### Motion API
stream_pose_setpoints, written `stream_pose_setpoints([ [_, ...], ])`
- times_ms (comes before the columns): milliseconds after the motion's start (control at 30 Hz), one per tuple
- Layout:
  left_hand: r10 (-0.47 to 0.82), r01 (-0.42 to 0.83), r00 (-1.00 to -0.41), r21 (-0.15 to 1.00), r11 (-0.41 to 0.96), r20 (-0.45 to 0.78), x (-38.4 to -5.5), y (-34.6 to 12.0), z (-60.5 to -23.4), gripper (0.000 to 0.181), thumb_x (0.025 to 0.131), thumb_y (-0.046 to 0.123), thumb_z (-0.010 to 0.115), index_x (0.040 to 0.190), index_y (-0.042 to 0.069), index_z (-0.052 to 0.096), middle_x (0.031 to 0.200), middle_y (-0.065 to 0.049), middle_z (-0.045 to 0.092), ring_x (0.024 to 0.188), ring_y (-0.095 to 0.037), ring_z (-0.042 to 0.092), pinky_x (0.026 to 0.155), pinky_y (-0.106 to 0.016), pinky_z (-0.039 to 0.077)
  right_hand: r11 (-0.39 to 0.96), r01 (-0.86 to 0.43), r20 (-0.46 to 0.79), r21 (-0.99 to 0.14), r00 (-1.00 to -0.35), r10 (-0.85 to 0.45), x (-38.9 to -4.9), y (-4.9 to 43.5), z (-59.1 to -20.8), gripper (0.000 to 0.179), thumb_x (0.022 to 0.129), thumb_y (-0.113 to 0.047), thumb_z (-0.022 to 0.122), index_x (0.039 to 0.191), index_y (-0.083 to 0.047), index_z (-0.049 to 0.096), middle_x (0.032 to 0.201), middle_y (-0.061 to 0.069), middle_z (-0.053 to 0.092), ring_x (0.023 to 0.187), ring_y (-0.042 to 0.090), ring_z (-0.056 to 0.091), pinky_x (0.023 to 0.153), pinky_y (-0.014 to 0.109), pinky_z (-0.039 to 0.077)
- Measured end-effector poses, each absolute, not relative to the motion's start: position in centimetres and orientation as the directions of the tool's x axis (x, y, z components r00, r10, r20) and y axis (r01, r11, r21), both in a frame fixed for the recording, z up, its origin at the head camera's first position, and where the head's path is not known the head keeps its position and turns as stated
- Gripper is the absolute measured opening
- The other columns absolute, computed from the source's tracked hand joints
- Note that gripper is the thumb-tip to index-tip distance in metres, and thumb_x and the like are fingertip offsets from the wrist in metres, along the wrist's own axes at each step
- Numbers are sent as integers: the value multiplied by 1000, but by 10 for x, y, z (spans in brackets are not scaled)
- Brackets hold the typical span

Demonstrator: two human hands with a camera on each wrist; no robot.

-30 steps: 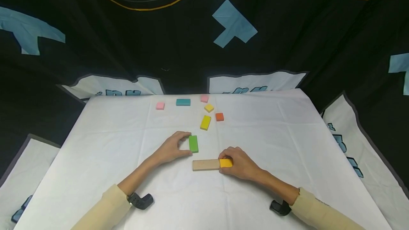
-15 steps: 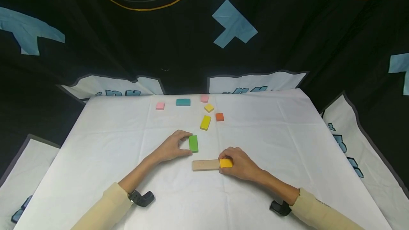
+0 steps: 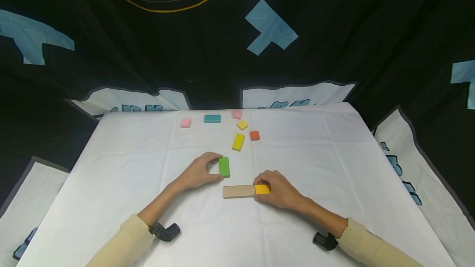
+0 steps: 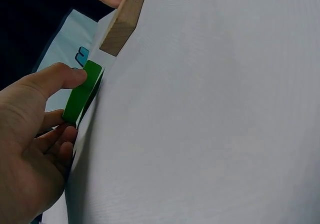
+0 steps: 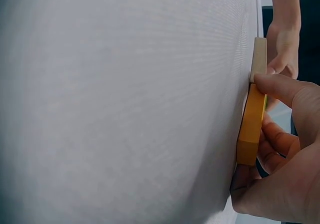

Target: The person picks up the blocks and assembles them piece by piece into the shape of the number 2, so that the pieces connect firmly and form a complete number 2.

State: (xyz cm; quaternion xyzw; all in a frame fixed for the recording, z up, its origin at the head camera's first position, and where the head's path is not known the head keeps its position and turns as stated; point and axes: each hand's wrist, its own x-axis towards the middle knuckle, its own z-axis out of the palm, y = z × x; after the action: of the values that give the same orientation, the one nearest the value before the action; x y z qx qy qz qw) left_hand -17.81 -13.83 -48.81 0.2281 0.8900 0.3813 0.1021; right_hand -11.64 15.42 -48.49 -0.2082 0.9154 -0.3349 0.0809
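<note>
My left hand [image 3: 200, 171] pinches a green rectangular block [image 3: 224, 167] by its two short ends, thumb at the near end and a fingertip at the far one. A dark shadow lies under this green block [image 4: 82, 93] in the left wrist view. Just nearer to me, a plain wooden block [image 3: 238, 191] lies lengthwise on the white cloth. With my right hand [image 3: 280, 190] I grip a yellow-orange block [image 3: 262, 189] that sits end to end with the wooden one. The right wrist view has my thumb [image 5: 275, 85] at the joint between the two.
Farther back lie a yellow oblong block [image 3: 238, 142], an orange-red block [image 3: 254, 135], a small yellow block [image 3: 242, 125], a teal block [image 3: 212, 118], and two pink ones, left [image 3: 185, 123] and right [image 3: 236, 114]. A dark patterned curtain [image 3: 208, 52] hangs behind the white-covered table [image 3: 315, 234].
</note>
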Motion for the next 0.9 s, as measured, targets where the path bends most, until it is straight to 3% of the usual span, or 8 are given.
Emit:
stream_pose_setpoints([
  [367, 501, 315, -865, 740, 595, -34, -181, -138, -489, 67, 82, 22, 80, 141, 5, 54, 134, -10, 57, 120, -26, 56, 103, -43, 46, 680, -339, -6, -650, -893, -450, -117, 155, -486, 27, 77, -15, 87, 97, -20, 69, 91, -12, 61, 89, 14, 46, 73, 31, 42],
  [900, 580, 386, -814, 711, 587, -37, -185, -132, -490, 66, 82, 22, 79, 141, 7, 55, 139, -11, 55, 132, -31, 48, 112, -48, 35, 680, -328, -17, -656, -894, -448, -117, 154, -483, 26, 77, -14, 86, 96, -20, 69, 90, -11, 61, 88, 14, 46, 73, 30, 41],
])
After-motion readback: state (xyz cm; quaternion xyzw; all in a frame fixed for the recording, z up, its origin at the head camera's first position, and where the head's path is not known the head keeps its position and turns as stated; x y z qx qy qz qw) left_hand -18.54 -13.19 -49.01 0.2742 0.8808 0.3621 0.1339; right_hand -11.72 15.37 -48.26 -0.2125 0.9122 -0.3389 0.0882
